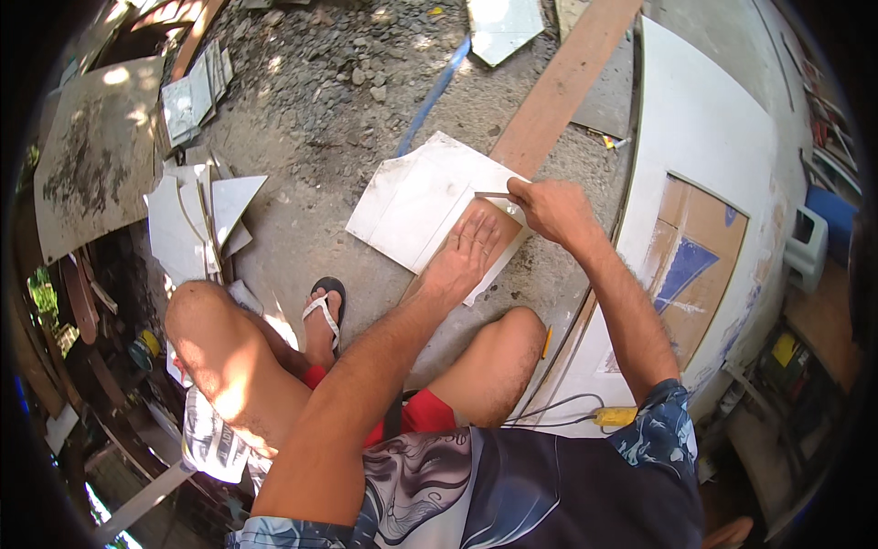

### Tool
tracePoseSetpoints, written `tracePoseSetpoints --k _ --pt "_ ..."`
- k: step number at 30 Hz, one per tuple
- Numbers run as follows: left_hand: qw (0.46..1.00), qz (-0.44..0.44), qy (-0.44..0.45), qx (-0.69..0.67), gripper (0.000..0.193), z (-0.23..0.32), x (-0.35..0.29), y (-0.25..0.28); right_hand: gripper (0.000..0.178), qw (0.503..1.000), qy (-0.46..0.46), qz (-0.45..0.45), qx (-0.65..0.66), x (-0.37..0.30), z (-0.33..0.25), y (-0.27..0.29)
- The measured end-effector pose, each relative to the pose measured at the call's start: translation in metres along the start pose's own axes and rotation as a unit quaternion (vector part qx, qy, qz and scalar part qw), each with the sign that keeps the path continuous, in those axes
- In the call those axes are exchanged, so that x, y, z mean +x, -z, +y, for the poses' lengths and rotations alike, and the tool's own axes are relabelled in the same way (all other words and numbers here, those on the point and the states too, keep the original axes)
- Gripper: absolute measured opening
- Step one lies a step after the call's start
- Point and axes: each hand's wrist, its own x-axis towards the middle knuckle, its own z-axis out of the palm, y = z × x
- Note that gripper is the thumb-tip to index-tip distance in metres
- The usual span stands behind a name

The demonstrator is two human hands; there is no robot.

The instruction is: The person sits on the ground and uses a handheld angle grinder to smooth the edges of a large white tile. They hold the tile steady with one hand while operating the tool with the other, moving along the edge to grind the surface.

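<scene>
A white tile-like sheet [410, 197] with pencil-like lines lies on a long brown plank [558, 87]. A brown area [498, 218] shows beside its white surface; whether this is the plank seen through a notch or a separate piece, I cannot tell. My left hand [465, 252] rests on that area with its fingers stretched out flat. At the sheet's far right corner my right hand [551, 210] is closed on a thin, dark, flat strip [494, 194]. The strip lies along the far end of the brown area; its kind is unclear.
Broken white tile pieces [240, 206] stand to my left, near a stained board [96, 160]. Gravel [338, 64] covers the ground ahead, beside a blue strip [434, 96]. A white door-like panel [704, 101] lies at right. A cabled yellow tool [615, 416] is near my right elbow.
</scene>
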Motion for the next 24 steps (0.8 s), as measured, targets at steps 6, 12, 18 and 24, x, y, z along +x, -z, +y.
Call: tracePoseSetpoints --k 6,12,18,24 --pt "1.000 -0.012 0.024 0.014 0.072 0.012 0.002 -0.010 0.016 0.965 0.166 -0.075 -0.186 0.084 -0.017 0.026" --pt "0.999 -0.025 0.043 -0.004 0.072 0.018 0.002 -0.001 0.017 0.910 0.232 -0.197 -0.280 0.108 -0.040 0.026" --pt "0.954 -0.286 -0.092 0.002 0.080 0.022 0.030 0.006 0.011 0.897 0.302 -0.237 -0.220 0.088 -0.105 -0.043" --pt "0.997 -0.069 0.035 -0.007 0.083 0.014 0.000 0.018 0.013 0.892 0.255 -0.215 -0.305 0.119 -0.060 0.032"
